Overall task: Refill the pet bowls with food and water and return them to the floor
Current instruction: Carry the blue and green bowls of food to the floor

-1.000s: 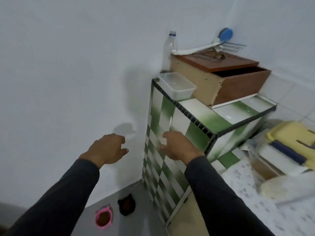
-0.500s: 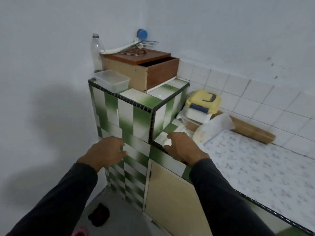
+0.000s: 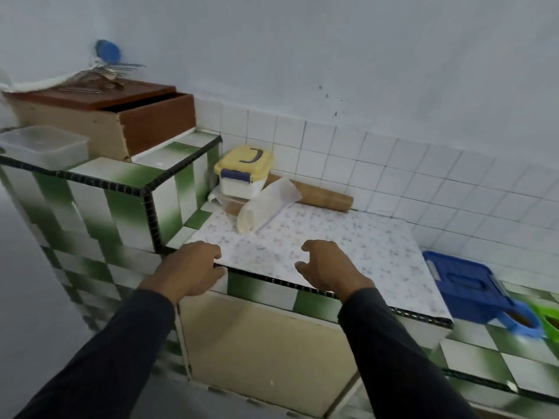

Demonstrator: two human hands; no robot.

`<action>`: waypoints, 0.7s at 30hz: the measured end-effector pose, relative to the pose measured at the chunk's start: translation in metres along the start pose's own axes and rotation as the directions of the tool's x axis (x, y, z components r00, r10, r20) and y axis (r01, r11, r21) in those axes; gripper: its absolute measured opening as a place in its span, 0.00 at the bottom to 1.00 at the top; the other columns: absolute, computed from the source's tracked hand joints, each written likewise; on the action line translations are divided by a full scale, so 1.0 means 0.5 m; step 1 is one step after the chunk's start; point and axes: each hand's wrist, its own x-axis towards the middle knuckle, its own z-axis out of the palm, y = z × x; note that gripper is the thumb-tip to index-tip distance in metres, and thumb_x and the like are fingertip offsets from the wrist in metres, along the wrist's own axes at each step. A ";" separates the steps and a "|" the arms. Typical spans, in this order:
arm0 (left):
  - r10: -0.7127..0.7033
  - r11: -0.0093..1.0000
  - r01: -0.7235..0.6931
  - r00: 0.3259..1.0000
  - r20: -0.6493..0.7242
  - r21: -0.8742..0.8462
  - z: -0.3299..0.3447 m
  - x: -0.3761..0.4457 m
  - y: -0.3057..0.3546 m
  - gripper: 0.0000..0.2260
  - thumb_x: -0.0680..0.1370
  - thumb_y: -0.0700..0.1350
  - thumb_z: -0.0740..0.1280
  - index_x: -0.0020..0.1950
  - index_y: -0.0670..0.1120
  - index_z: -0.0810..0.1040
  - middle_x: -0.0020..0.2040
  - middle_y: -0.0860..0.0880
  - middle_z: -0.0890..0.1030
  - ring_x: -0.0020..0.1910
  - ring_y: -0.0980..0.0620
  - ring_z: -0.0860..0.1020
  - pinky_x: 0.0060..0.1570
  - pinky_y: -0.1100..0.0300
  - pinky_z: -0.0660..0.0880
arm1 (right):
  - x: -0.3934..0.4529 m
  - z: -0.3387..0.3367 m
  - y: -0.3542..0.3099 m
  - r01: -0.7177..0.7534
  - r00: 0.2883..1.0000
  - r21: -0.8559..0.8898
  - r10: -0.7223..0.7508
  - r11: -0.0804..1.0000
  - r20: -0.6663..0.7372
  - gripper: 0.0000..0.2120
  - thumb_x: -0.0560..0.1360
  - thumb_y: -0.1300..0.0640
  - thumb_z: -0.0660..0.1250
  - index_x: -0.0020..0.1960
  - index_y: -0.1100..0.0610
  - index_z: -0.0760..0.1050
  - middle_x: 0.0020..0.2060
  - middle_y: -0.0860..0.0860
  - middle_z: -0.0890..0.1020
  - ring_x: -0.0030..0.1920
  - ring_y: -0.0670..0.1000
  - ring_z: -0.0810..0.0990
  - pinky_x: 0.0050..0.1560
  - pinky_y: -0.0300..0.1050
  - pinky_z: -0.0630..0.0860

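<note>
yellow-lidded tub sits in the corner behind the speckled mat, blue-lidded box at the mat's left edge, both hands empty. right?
Not quite. In the head view the blue-lidded box sits at the right edge of the speckled mat, not the left. The yellow-lidded tub is in the corner, and the left hand and right hand hold nothing.

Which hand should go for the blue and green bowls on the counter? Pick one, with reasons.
Right. The blue bowl and green bowl sit far right on the counter; the right hand hangs empty on that side, while the left hand would cross over.
</note>
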 end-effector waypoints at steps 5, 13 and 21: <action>0.079 0.997 -0.079 0.996 0.028 -0.001 0.048 0.004 0.166 0.21 0.82 0.59 0.64 0.73 0.52 0.73 0.71 0.49 0.74 0.66 0.48 0.75 0.63 0.51 0.74 | -0.068 -0.038 0.167 -0.095 0.995 0.009 0.095 0.995 -0.011 0.17 0.79 0.52 0.64 0.65 0.57 0.74 0.61 0.54 0.79 0.60 0.56 0.78 0.60 0.51 0.77; 0.210 0.975 -0.214 0.975 0.074 0.061 0.132 -0.013 0.447 0.22 0.82 0.60 0.64 0.73 0.53 0.72 0.72 0.50 0.74 0.67 0.49 0.74 0.64 0.51 0.73 | -0.204 -0.091 0.441 -0.212 0.977 0.031 0.213 0.977 -0.034 0.20 0.79 0.50 0.65 0.69 0.56 0.72 0.65 0.54 0.78 0.63 0.56 0.76 0.63 0.51 0.75; 0.363 0.923 -0.377 0.919 0.153 0.072 0.228 -0.033 0.731 0.23 0.82 0.60 0.63 0.75 0.53 0.70 0.73 0.49 0.72 0.68 0.48 0.73 0.66 0.52 0.72 | -0.348 -0.120 0.700 -0.369 0.923 0.077 0.375 0.926 -0.089 0.16 0.78 0.51 0.66 0.64 0.56 0.76 0.60 0.55 0.81 0.59 0.56 0.79 0.58 0.50 0.77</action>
